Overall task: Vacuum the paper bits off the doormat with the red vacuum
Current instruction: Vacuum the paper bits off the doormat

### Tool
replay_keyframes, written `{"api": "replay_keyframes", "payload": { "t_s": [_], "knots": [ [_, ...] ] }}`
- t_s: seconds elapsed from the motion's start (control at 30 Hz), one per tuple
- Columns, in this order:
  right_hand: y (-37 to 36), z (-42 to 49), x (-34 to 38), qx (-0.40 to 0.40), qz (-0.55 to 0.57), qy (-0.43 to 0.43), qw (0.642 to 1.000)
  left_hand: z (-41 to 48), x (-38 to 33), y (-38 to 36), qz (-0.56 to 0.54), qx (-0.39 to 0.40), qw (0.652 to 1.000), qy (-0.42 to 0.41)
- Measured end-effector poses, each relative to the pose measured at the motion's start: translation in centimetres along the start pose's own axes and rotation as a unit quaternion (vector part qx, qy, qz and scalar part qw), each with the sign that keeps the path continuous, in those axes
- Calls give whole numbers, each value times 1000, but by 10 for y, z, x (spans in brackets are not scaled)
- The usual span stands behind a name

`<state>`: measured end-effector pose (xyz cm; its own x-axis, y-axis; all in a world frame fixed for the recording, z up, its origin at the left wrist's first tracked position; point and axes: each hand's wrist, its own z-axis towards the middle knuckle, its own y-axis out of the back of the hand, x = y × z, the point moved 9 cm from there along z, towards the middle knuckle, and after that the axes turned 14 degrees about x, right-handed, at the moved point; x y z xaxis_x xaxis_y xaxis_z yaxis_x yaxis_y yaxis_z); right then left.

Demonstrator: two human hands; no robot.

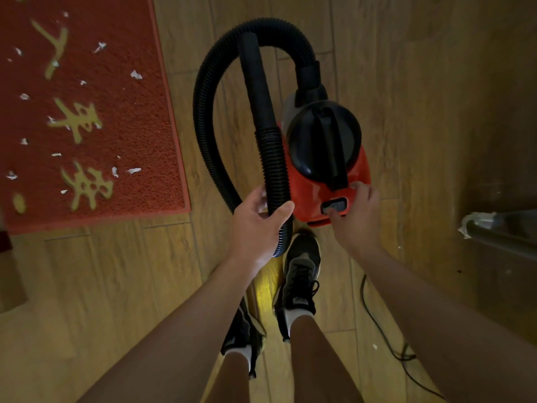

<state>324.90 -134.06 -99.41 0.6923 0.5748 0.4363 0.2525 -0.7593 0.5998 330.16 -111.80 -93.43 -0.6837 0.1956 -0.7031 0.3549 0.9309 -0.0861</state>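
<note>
The red vacuum (316,196) with a black top and handle stands on the wood floor just ahead of my feet. Its black ribbed hose (203,112) loops out from the front and back toward me, ending in a smooth black tube (255,82). My left hand (255,228) is wrapped around the ribbed hose near its end. My right hand (356,216) rests on the vacuum's rear, thumb on the dark switch (334,205). The red doormat (139,126) with gold characters lies at the upper left, strewn with several white paper bits (136,74).
My two dark shoes (300,274) stand right behind the vacuum. A black power cord (377,324) trails over the floor at the lower right. A grey metal object (499,228) juts in from the right edge. A brown box edge (8,274) sits at the left.
</note>
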Motion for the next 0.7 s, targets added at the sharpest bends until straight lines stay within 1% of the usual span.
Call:
{"api": "replay_keyframes", "payload": {
  "t_s": [0.27,0.57,0.7],
  "knots": [
    [-1,1,-2,-30,-8,-8,999,0,4,5,-13,5,1000,-5],
    [-4,8,1,-29,-46,-16,998,-4,12,-1,-39,25,999,14],
    [-5,12,3,-26,-42,-5,999,-7,17,-6,-49,31,998,17]
  ]
}}
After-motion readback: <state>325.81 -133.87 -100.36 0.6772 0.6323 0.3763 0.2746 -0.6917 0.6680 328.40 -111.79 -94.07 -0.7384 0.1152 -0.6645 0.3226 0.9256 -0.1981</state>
